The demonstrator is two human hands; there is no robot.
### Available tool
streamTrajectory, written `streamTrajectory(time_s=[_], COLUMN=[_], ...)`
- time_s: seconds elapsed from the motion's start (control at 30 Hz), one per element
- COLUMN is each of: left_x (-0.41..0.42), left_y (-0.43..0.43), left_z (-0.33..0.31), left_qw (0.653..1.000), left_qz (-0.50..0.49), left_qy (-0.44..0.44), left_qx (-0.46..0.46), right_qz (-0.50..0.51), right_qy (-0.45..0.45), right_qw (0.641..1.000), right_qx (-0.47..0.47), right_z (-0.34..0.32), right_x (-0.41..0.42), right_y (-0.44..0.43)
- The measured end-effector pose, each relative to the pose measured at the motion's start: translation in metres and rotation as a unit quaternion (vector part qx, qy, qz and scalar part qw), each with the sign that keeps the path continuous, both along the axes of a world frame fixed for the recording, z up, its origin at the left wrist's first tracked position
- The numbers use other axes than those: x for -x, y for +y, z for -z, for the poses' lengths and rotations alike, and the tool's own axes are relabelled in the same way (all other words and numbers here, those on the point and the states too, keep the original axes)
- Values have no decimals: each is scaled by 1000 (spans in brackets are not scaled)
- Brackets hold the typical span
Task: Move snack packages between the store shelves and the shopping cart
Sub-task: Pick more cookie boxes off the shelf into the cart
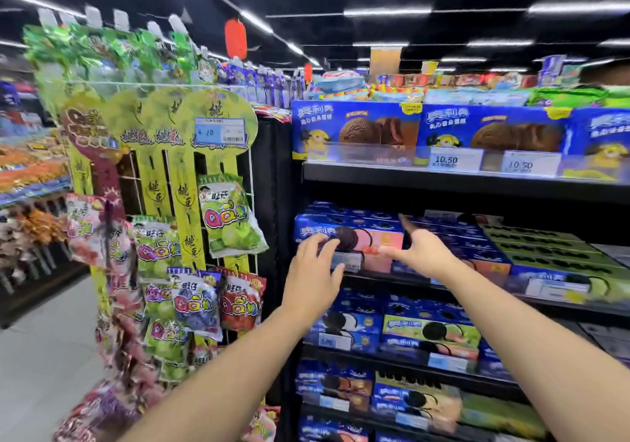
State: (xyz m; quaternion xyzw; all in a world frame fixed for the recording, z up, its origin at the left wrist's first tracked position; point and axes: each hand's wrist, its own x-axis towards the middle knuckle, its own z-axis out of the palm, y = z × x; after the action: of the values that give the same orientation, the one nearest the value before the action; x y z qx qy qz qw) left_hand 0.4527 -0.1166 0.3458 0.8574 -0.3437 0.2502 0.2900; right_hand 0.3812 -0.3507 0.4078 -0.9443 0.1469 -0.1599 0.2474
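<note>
Though blur smears the cookie box [361,233] at the shelf [385,281] edge, left hand [313,271] and right hand [421,254] flank it — grips released.

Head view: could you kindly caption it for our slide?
Left hand and right hand, both open, reach for a shelved pink-and-blue cookie box.

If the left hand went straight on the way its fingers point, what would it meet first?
Most likely the front of the pink-and-blue cookie box. The left hand is open and looks nearly on it, though depth is unclear.
</note>
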Motion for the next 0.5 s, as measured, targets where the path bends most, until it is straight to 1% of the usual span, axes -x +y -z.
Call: streamTrajectory(time_s=[0.03,0.1,0.17,0.2,0.3,0.5], left_x=[-2,-3,-5,-6,-9,-10], left_y=[0,0,0,0,1,1], left_z=[1,2,3,2,0,-1], left_qw=[1000,1000,999,998,996,994], left_qz=[-4,-10,-17,-21,-38,-35], left_qy=[-6,-17,-32,-40,-41,-37], left_qx=[-8,-21,-40,-49,-66,-95], right_qz=[22,62,77,80,84,124], right_qy=[-7,-54,-97,-101,-84,-40], right_qw=[1000,996,990,989,989,989], right_qx=[21,45,59,71,91,74], right_z=[3,12,21,24,27,27], right_x=[1,7,11,12,5,-2], right_y=[1,1,4,7,15,21])
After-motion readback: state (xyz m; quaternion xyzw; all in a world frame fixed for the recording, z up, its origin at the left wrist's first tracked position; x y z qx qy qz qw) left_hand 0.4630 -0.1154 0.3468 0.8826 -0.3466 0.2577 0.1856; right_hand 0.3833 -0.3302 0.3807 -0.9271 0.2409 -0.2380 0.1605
